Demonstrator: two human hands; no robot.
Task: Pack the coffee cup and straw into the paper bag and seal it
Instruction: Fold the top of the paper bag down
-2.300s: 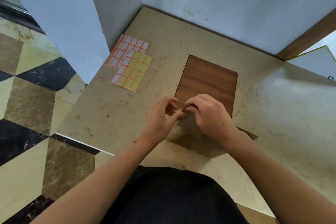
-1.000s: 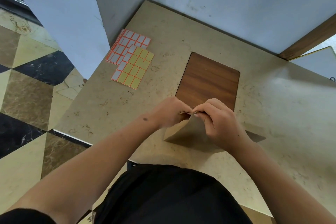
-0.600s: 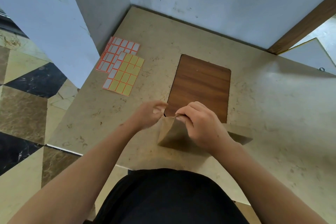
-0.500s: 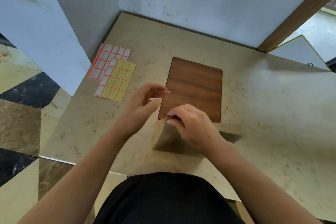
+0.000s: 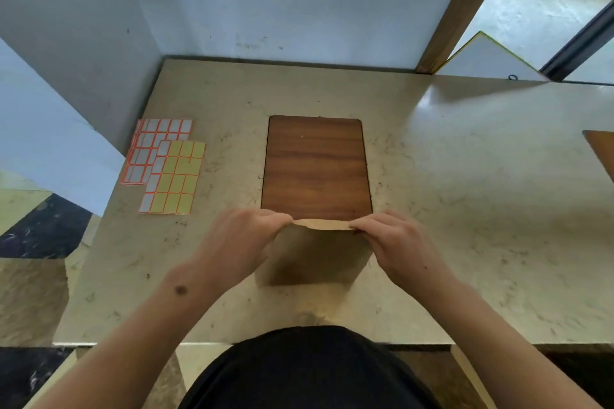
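2 hands, left (image 5: pixel 241 241) and right (image 5: pixel 397 244), pinch the upright paper bag's (image 5: pixel 319 256) top edge; contents hidden.

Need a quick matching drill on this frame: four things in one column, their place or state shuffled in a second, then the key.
Things
1. paper bag
2. wooden board
3. sticker sheets
4. left hand

Places or states
A. lying on the counter's left side, near the wall
B. pinching the bag's top edge at its left corner
C. standing on the counter, top edge held at both corners
D. lying flat just beyond the bag

Pairs: 1-C, 2-D, 3-A, 4-B
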